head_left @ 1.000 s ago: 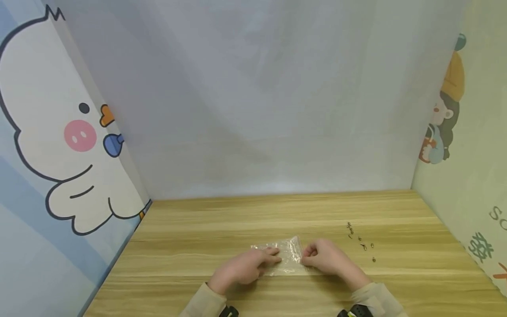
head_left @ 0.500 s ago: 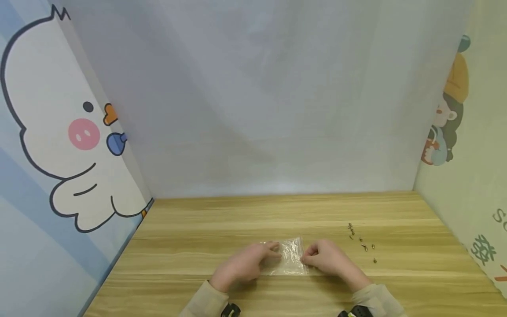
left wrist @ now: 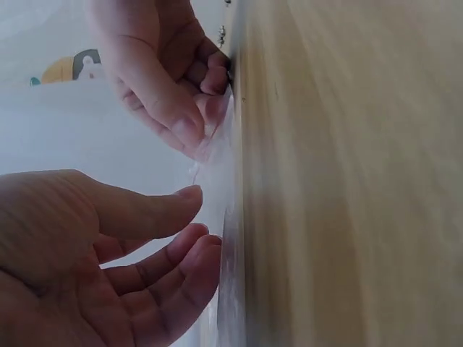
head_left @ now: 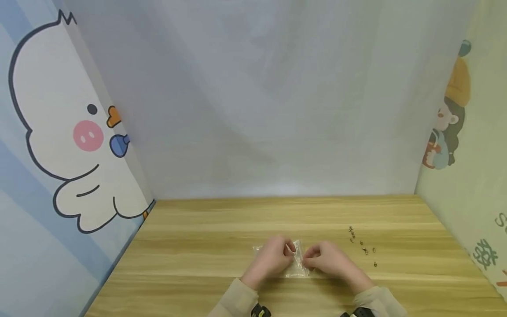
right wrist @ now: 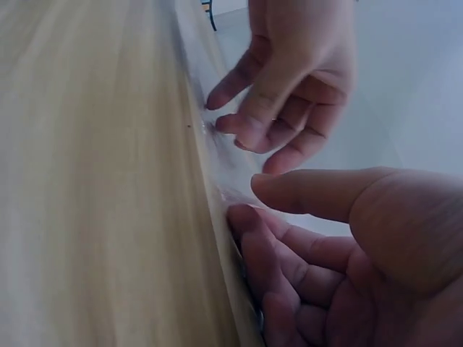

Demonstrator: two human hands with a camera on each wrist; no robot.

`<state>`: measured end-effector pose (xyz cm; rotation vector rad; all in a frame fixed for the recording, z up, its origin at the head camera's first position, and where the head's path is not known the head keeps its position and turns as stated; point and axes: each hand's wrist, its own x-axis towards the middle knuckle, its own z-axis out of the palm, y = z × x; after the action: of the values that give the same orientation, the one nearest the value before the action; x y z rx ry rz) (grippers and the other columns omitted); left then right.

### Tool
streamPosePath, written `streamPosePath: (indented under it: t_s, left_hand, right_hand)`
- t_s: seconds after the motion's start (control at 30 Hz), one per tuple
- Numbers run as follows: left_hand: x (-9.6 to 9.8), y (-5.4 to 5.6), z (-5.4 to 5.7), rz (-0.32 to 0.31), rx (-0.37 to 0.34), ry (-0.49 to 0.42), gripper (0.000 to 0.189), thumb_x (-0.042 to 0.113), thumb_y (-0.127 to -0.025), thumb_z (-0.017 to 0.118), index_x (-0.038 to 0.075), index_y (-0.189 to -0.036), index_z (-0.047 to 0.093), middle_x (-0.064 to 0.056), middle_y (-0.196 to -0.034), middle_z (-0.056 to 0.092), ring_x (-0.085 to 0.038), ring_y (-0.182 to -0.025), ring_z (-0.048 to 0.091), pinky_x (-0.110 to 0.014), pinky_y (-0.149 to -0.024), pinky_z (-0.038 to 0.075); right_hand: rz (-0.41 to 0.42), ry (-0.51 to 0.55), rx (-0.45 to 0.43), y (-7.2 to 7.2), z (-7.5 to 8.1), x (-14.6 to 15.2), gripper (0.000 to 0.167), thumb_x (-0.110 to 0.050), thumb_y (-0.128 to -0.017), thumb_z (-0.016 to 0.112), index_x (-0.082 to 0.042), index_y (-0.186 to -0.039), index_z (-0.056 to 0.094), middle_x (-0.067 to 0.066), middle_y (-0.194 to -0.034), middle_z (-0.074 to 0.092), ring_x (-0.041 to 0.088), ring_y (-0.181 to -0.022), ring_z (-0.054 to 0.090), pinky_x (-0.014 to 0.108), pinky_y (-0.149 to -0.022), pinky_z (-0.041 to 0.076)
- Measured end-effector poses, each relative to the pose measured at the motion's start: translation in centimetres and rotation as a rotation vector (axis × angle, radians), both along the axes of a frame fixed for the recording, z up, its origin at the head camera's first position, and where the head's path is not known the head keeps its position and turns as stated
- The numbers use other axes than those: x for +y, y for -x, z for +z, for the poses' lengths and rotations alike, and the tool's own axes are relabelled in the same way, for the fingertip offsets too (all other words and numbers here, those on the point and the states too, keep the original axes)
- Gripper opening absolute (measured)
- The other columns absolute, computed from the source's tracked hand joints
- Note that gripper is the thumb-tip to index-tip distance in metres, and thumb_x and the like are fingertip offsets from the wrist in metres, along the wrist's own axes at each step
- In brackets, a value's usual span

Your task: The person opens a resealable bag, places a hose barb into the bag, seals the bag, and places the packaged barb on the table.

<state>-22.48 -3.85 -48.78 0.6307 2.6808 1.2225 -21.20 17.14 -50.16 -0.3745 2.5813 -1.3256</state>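
Note:
A clear plastic zip bag (head_left: 298, 267) lies flat on the wooden table. My right hand (head_left: 328, 260) pinches its right edge between thumb and forefinger; the other fingers are curled in. Over the left part of the bag is my left hand (head_left: 271, 259), hiding some of it. In the left wrist view the left thumb (left wrist: 155, 213) stands apart from the fingers, whose tips touch or nearly touch the bag (left wrist: 221, 181). Nothing shows between them. The right wrist view shows the bag (right wrist: 228, 163) stretching between both hands.
Several small dark metal pieces (head_left: 365, 251) lie scattered on the table (head_left: 198, 229), right of the right hand. A pale grey backdrop (head_left: 277, 110) rises behind the table. Printed panels stand at left (head_left: 51, 110) and right (head_left: 479, 176).
My left hand has moved right along the bag, closer to the right hand, and its fingers have lifted and bent. The right hand keeps its pinch at the bag's edge.

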Motion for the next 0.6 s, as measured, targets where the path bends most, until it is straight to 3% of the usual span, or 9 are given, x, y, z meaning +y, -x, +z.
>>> streamPosePath:
  t_s: [0.17,0.33,0.6]
  left_hand:
    - [-0.8,0.0,-1.0,-0.043,-0.039,0.001,0.037,-0.020,-0.070,0.073,0.004,-0.097,0.073,-0.002,-0.078,0.061,-0.008,-0.067,0.052,-0.022,-0.059,0.048]
    - [-1.3,-0.2,-1.4,-0.071,-0.058,0.014,0.045,-0.023,-0.064,0.071,0.006,-0.099,0.073,-0.004,-0.082,0.060,-0.008,-0.071,0.051,-0.023,-0.061,0.048]
    - [-0.6,0.4,-1.1,-0.054,-0.100,-0.042,0.015,-0.004,-0.087,0.077,0.008,-0.096,0.074,0.002,-0.081,0.063,-0.009,-0.072,0.056,-0.024,-0.066,0.051]
  right_hand:
    - [0.070,0.142,-0.093,0.2,-0.5,0.4,0.022,-0.009,-0.093,0.076,0.005,-0.110,0.075,0.006,-0.089,0.072,0.020,-0.074,0.068,0.033,-0.065,0.061]
    - [0.100,0.215,-0.140,0.1,-0.8,0.2,0.025,-0.004,-0.093,0.075,0.009,-0.114,0.072,0.008,-0.089,0.073,0.021,-0.073,0.068,0.032,-0.065,0.062]
    - [0.115,0.250,-0.161,0.2,-0.6,0.2,0.025,-0.002,-0.092,0.076,0.011,-0.113,0.070,0.010,-0.086,0.073,0.020,-0.071,0.068,0.031,-0.065,0.062]
